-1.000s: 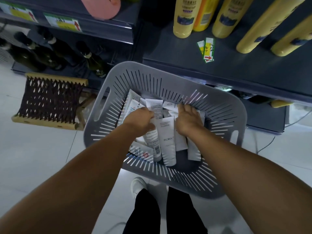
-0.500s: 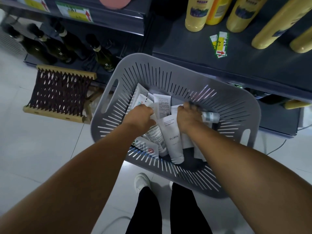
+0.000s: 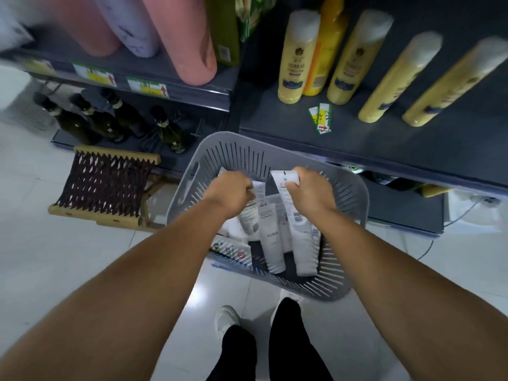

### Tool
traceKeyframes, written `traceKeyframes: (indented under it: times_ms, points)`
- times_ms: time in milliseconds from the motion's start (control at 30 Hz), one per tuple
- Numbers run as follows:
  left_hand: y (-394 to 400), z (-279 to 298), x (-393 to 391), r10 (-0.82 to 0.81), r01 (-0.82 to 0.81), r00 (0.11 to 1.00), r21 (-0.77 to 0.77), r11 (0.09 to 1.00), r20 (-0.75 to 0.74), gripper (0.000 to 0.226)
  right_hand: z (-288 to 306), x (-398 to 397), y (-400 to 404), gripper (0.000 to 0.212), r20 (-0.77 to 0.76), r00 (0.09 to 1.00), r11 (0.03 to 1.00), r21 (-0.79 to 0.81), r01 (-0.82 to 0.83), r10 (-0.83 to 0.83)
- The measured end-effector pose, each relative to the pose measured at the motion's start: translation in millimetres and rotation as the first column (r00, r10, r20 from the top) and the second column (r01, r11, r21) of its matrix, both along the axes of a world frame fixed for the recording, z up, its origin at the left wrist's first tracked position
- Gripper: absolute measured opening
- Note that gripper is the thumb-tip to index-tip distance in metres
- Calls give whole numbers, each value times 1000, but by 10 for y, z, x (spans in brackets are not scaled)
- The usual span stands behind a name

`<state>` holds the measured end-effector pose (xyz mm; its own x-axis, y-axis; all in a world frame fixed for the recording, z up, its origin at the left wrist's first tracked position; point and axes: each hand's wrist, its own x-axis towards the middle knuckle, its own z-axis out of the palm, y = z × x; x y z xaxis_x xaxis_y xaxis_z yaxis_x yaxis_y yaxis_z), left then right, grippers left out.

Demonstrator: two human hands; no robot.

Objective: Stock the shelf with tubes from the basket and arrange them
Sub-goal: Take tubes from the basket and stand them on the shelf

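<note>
1. The left hand [image 3: 232, 192] is over the left half of the grey basket [image 3: 354, 199], with the fingers curled around the crimped end of a white tube [image 3: 249, 215]. I cannot see how much of the tube is inside the fist. If the hold is only on the flat end, the tube may slip back among the others when it is lifted.
2. Between the hands, a tube marked FLORAL [image 3: 272, 237] lies loose, with its cap toward the near wall of the basket. A rising tube may drag it or turn it.
3. The right hand [image 3: 309, 189] is over the right half of the basket. Thumb and fingers pinch the upper end of a long white tube [image 3: 298, 232], which hangs down almost upright. Its lower end may catch the near right wall.
4. The dark shelf [image 3: 384, 149] is just behind the far rim of the basket. The yellow bottles [image 3: 291, 59] standing at its back may fall if a tube knocks them.
</note>
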<state>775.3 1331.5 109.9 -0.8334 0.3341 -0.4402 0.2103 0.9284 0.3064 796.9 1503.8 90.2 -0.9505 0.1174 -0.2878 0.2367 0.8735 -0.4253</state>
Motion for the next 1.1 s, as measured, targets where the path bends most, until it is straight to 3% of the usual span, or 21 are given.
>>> traceKeyframes:
  times_ms: [233, 567, 867, 1100]
  points:
    - [26, 1119, -171, -9, 40, 971, 124, 991, -238, 20, 1093, 63, -9, 24, -239, 961, 982, -161, 101, -138]
    - [282, 2700, -331, -25, 195, 848, 268, 943, -530, 21, 2786, 70, 198, 24, -518, 827, 974, -164, 155, -219]
    - [886, 3844, -564, -22, 325, 740, 328, 887, -672, 22, 3844, -116, 809, 20, -700, 644, 949, -268, 165, -309]
    - [1645, 4335, -1030, -26, 365, 718, 345, 865, -695, 24, 4276, -560, 1533, 20, -707, 598, 925, -315, 212, -378]
